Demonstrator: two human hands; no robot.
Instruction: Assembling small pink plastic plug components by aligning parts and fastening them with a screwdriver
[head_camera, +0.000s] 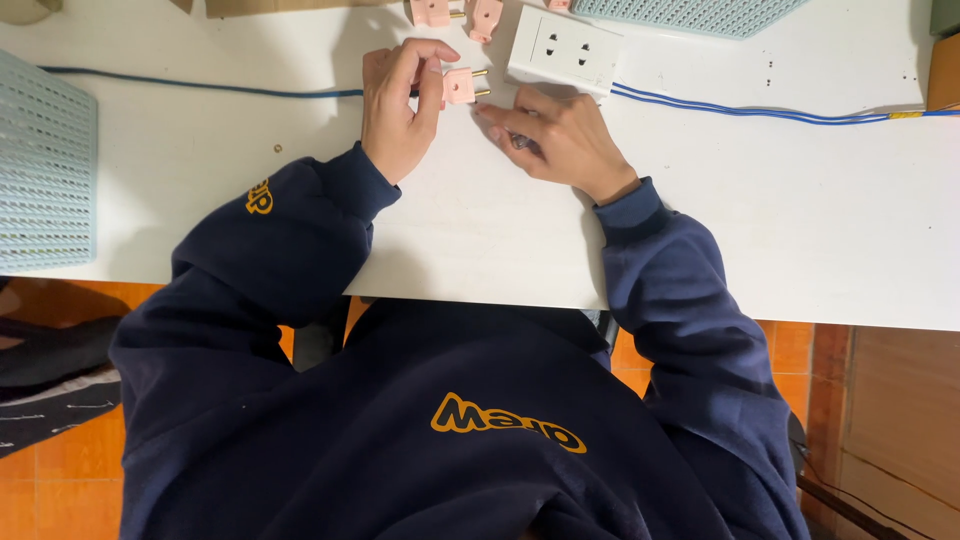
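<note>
My left hand (398, 105) rests on the white table (780, 210) and pinches a pink two-pin plug (462, 86) whose brass pins point right. A blue cable (200, 86) runs from that hand off to the left. My right hand (558, 135) lies just right of the plug, its fingers closed around a small dark tool (522, 142) that is mostly hidden. A white socket box (563, 50) with a blue twin wire (760, 108) sits just beyond my right hand.
Two more pink plugs (458, 14) lie at the table's far edge. A pale blue mesh basket (45, 170) stands at the left, another (690, 14) at the top. A small brass screw (277, 148) lies left of my left arm. Orange floor tiles show below the table.
</note>
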